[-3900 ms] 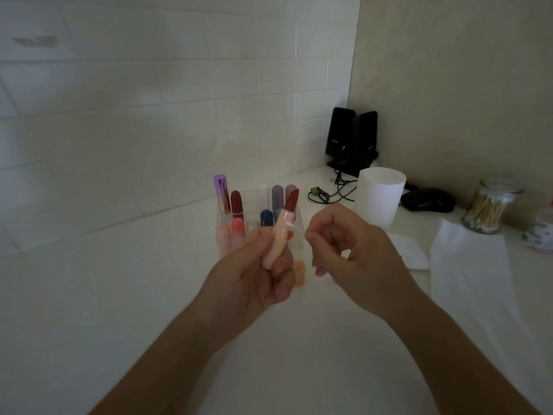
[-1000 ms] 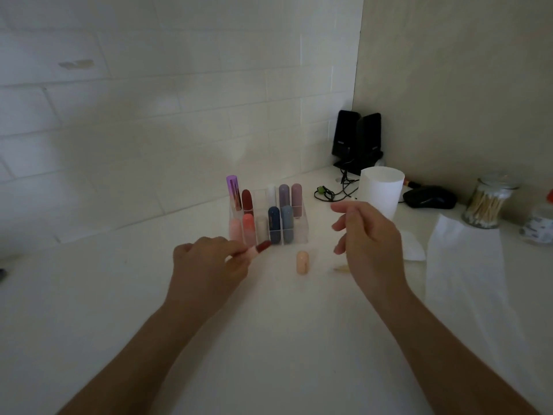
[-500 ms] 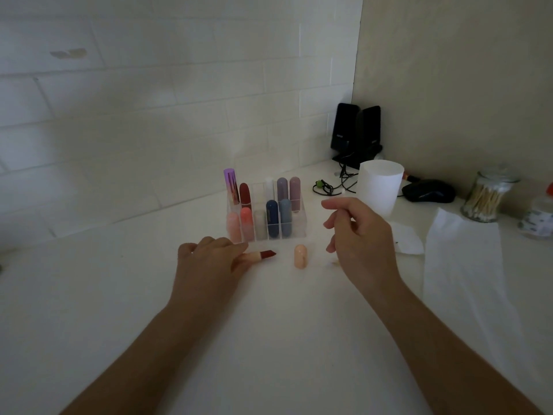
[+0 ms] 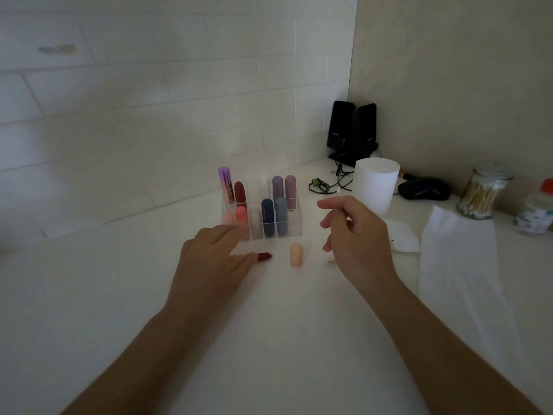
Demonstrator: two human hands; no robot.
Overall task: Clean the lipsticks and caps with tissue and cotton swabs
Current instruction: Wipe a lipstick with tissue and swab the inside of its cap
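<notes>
- Left hand [image 4: 214,259]: palm down on the counter [image 4: 269,339], fingers nearly straight. The thumb touches an uncapped lipstick [image 4: 264,256] lying on its side; only the dark red tip shows past the hand.
- Right hand [image 4: 356,235]: hovers above the counter with fingers loosely curled and nothing visible in them.
- Peach cap [image 4: 296,255]: off, standing upright between the hands, just beside the red tip and not touching it.
- Clear organizer [image 4: 294,227], just behind the left hand: a double row of capped lipsticks, none apparently started.
- Supplies on the right: a spread tissue sheet [image 4: 457,265], a jar of cotton swabs [image 4: 480,196] and a small white pad [image 4: 401,239]. None is in hand.
- Judgement: an early stage. One lipstick is open and set down, with no sign that it or its cap has been wiped. The rest of the rack is still to do.
- Likely next need: a tissue or swab, within the right hand's reach.
</notes>
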